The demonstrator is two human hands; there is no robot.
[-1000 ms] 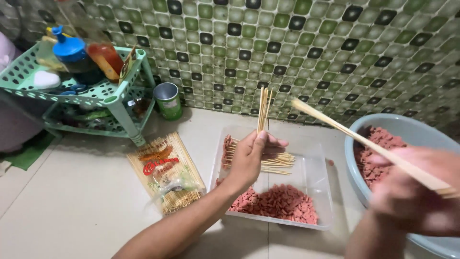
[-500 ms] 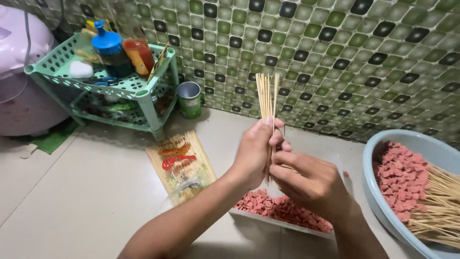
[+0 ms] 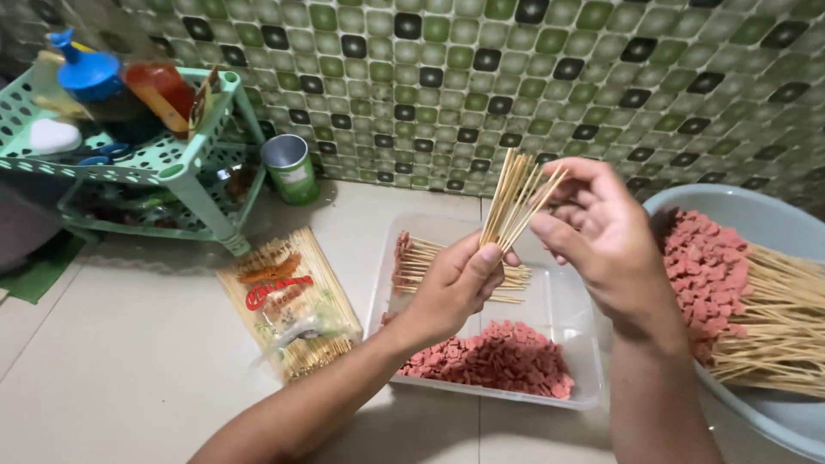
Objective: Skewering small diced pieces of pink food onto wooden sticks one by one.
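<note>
**Bamboo skewers fanned out over the sausage tray**

Far left, a mint-green plastic rack (image 3: 185,163) is parked against the tiled wall (image 3: 481,77), loaded with bottles and a blue-capped container, so presumably the kitchen bits are kept off the floor there. Just beside its leg, a green tin can (image 3: 290,168) is stood upright by the wall.

On the floor in front of that, a flat packet of bamboo skewers (image 3: 288,301) is laid out, well within reach of the left arm, likely as the spare supply.

Next over, a clear plastic tray (image 3: 563,296) is set right under both hands. A few loaded skewers are laid at its far end and a heap of pink sausage slices (image 3: 498,357) is piled at the near end, so anything dropped probably lands in the tray.

Above the tray, a bundle of bare skewers (image 3: 516,193) is gripped near its lower end by the left hand (image 3: 451,288), fist closed around it, thumb pressed on top, sticks pointing up and splayed like a fan. That spread makes single sticks easier to get at.

The right hand (image 3: 601,236) is held half open, fingertips pinched at the top of the fan on what looks like one or two sticks.

Far right, a pale blue basin (image 3: 687,202) is kept near the right arm, filled with finished skewers.
</note>
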